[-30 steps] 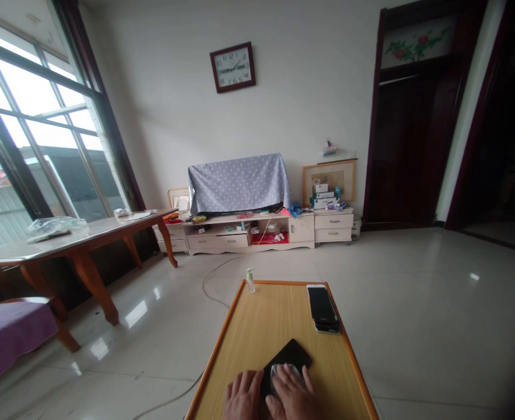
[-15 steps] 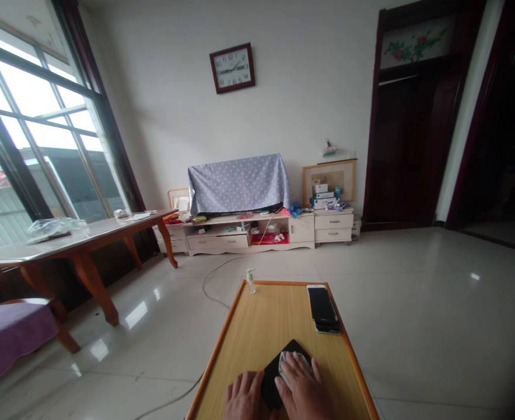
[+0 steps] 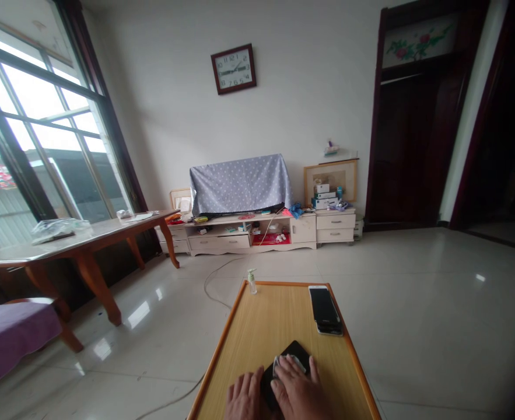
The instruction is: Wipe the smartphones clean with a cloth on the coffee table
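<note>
- Wood tabletop (image 3: pixel 257 332): where's the black device (image 3: pixel 300 349) sitting?
- Lying slanted at the near end. Right hand (image 3: pixel 298 388) is pressing a pale wipe (image 3: pixel 276 366) onto it, fingers extended flat; left hand (image 3: pixel 243 396) is resting at its edge, can't tell if clamping.
- Around it?
- Stacked phones (image 3: pixel 324 306) are lying by the right edge, pump bottle (image 3: pixel 252 283) is standing at the far-left corner.

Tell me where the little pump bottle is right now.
In the head view, the pump bottle stands at the light-wood table's far left corner, across from the phones near its right edge.

A framed clock (image 3: pixel 233 69) hangs above a dotted cloth (image 3: pixel 242 185); a wooden table (image 3: pixel 112 226) stands by a window (image 3: pixel 38 87).
</note>
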A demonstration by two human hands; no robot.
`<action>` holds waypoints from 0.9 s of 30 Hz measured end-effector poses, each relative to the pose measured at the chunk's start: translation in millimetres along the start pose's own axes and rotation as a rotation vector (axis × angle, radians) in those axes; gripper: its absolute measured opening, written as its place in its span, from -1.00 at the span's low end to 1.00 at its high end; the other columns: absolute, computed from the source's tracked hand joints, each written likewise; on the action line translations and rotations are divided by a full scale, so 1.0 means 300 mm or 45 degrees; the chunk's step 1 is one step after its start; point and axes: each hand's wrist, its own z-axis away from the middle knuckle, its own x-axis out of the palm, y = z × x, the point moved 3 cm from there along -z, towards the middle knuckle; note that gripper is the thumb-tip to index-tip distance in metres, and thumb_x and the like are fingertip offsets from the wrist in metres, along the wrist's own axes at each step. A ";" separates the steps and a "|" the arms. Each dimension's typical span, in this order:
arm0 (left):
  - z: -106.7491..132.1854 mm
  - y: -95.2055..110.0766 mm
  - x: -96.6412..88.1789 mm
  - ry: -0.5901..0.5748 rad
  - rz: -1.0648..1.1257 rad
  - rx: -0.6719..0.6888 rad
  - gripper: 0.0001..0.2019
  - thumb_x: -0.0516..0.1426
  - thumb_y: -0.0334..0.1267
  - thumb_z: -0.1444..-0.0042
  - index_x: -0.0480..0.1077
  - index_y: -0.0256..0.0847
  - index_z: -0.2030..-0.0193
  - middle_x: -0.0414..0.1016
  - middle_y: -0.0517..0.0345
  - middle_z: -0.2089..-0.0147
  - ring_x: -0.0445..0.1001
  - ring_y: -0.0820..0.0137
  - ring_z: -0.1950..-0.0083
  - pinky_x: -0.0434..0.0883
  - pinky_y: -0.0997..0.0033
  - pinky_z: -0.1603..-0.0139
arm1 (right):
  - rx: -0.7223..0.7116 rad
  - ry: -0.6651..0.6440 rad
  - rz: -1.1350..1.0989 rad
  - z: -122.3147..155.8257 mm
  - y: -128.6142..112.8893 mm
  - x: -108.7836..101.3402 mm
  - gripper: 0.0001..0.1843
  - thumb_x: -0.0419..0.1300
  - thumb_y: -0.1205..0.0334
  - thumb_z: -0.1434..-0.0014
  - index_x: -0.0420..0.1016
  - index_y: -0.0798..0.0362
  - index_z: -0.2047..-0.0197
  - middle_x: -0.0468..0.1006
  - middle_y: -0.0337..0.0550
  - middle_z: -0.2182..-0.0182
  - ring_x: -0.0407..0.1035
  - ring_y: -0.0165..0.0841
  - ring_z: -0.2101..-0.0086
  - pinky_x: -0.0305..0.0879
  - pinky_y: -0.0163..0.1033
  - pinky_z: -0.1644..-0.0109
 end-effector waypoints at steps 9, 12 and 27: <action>-0.032 -0.052 0.056 0.004 -0.012 0.023 -0.22 -0.04 -0.24 -0.03 -0.04 -0.20 -0.46 0.26 0.01 -0.36 0.19 0.13 -0.31 0.08 0.21 -0.27 | -0.145 -0.024 0.056 -0.005 -0.035 0.250 -0.58 0.08 -0.04 -0.30 0.43 -0.26 -0.20 0.40 -0.19 -0.19 0.22 -0.01 -0.22 -0.29 0.43 -0.35; -0.028 -0.050 0.052 0.000 0.010 -0.007 -0.26 -0.06 -0.22 -0.08 -0.04 -0.20 -0.46 0.25 0.01 -0.37 0.19 0.14 -0.31 0.08 0.20 -0.27 | -0.140 -0.057 0.018 -0.011 -0.058 0.190 -0.58 0.02 0.03 -0.35 0.39 -0.26 -0.23 0.36 -0.19 -0.22 0.21 -0.05 -0.24 -0.32 0.41 -0.36; -0.011 -0.034 0.027 0.037 0.039 0.026 -0.13 0.02 0.05 0.00 -0.03 -0.25 -0.45 0.24 -0.07 -0.38 0.21 0.06 -0.32 0.09 0.14 -0.29 | -0.078 0.015 0.055 -0.036 -0.025 0.046 -0.53 -0.15 -0.06 -0.42 0.33 -0.28 -0.27 0.33 -0.20 -0.26 0.17 -0.07 -0.26 -0.28 0.44 -0.34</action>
